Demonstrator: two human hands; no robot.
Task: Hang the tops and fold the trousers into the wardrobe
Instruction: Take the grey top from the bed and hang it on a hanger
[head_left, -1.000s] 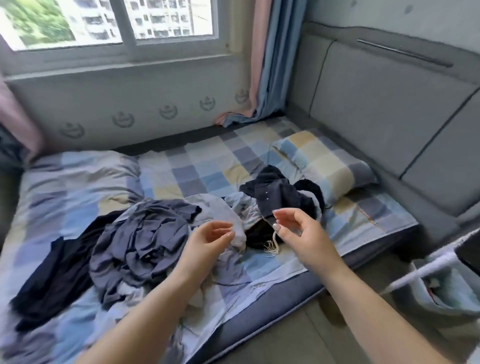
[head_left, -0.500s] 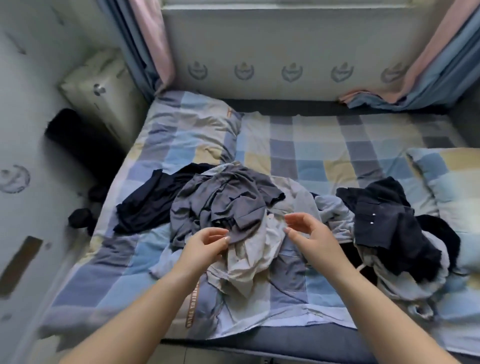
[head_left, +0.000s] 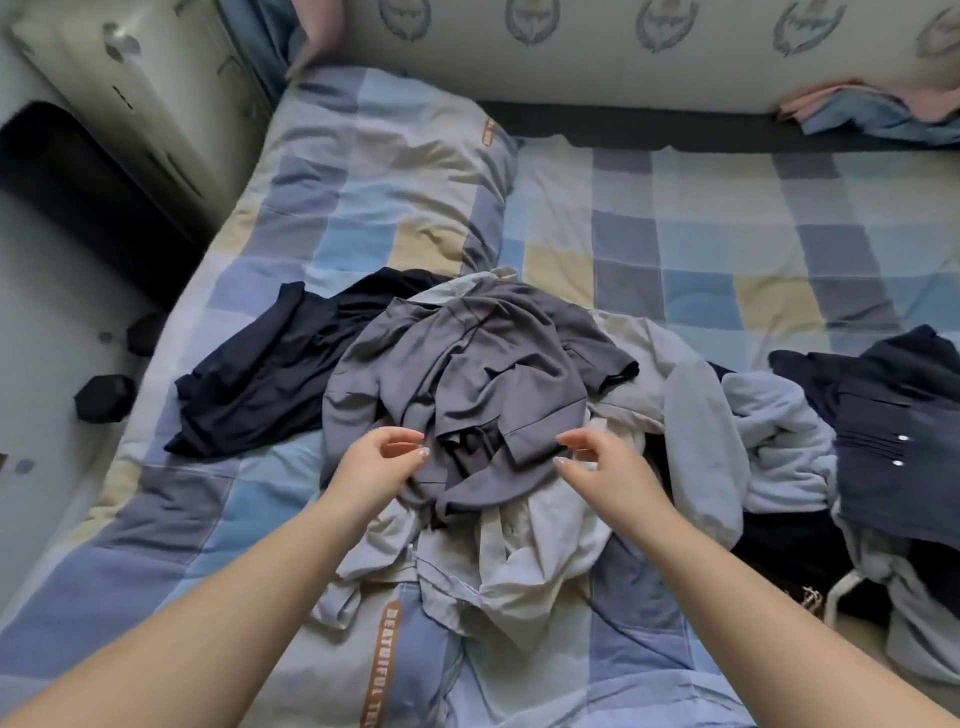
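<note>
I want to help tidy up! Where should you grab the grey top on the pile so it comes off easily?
Probably by its near hem, from the front. The grey top lies crumpled on top of the pile, and that folded edge faces the person, between the left hand and right hand. Both hover there with fingers loosely curled, holding nothing. Pinching the edge at two spots and lifting should free it.

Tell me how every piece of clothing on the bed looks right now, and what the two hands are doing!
grey top: crumpled, on top of the middle pile.
navy garment: spread flat, partly under the grey top.
pale garment: bunched beneath the grey top.
light blue garment: rumpled, right of the pile.
dark buttoned garment: heaped at the right edge.
left hand: fingers loosely curled over the grey top, holding nothing.
right hand: same, empty.
</note>
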